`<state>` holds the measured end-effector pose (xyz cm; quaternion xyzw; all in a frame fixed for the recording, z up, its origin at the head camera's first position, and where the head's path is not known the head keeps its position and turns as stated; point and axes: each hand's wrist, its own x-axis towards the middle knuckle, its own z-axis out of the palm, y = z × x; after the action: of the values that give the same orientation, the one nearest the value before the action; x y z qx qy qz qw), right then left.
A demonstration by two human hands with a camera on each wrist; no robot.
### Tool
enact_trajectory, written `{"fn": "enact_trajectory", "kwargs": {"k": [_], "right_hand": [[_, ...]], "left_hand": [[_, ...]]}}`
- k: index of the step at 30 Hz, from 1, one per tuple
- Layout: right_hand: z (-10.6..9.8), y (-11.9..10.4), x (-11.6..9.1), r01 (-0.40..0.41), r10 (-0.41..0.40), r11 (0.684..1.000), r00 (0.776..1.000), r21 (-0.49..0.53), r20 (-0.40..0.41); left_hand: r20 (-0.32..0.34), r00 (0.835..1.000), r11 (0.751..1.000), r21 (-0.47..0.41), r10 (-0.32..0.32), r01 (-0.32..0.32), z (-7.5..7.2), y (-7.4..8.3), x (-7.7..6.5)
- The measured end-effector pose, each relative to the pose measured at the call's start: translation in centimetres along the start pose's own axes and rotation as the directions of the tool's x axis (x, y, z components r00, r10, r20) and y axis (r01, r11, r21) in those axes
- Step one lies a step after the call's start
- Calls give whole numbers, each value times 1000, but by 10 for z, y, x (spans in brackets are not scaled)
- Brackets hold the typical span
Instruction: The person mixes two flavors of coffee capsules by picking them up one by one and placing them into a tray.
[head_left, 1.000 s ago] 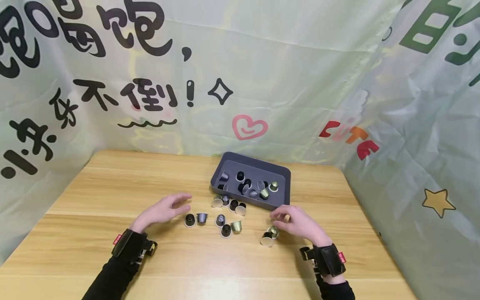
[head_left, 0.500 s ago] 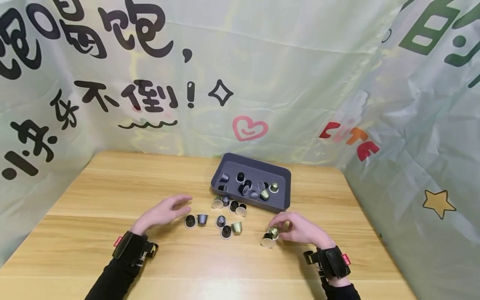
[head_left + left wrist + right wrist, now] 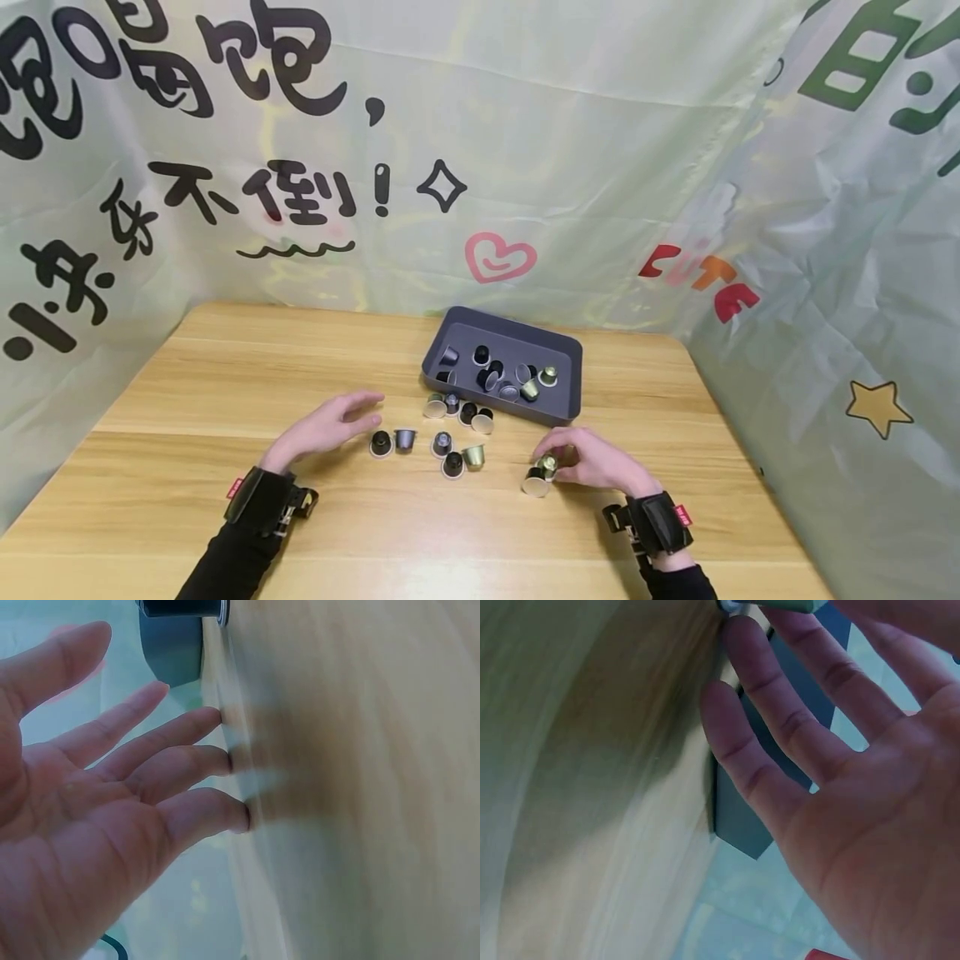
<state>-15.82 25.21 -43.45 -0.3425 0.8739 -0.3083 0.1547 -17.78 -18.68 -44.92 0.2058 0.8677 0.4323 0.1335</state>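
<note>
My right hand [image 3: 600, 461] is low over the table's right part, its thumb and fingers pinching a green coffee capsule [image 3: 548, 464]. That capsule's edge also shows at the top of the right wrist view. Right in front of it, a black capsule [image 3: 535, 483] lies tipped with its pale lid facing me. My left hand [image 3: 326, 427] hovers with relaxed, parted fingers and holds nothing. Just right of its fingertips are a black capsule [image 3: 381, 444] and a grey-blue capsule [image 3: 405, 441].
A dark grey tray [image 3: 576, 367] at the back holds several capsules of mixed colours. Before it lie more loose ones, among them a green capsule [image 3: 474, 456] and a black capsule [image 3: 453, 464]. Printed cloth [image 3: 600, 167] hangs round the wooden table [image 3: 300, 342].
My right hand has come down from beside the tray's front corner and its fingers have closed around the green capsule. The left hand stays in place.
</note>
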Motion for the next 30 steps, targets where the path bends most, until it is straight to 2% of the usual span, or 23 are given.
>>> {"fn": "enact_trajectory", "kwargs": {"k": [10, 20, 30], "right_hand": [[1, 2, 2, -78, 78, 997, 997, 15, -1], [2, 3, 3, -91, 92, 996, 995, 23, -48], [-3, -3, 1, -105, 93, 991, 987, -88, -127]], "left_hand": [[1, 1000, 1000, -14, -1, 1, 1, -1, 0], [1, 1000, 1000, -29, -3, 3, 2, 0, -1], [2, 1000, 999, -33, -3, 3, 1, 2, -2]]}}
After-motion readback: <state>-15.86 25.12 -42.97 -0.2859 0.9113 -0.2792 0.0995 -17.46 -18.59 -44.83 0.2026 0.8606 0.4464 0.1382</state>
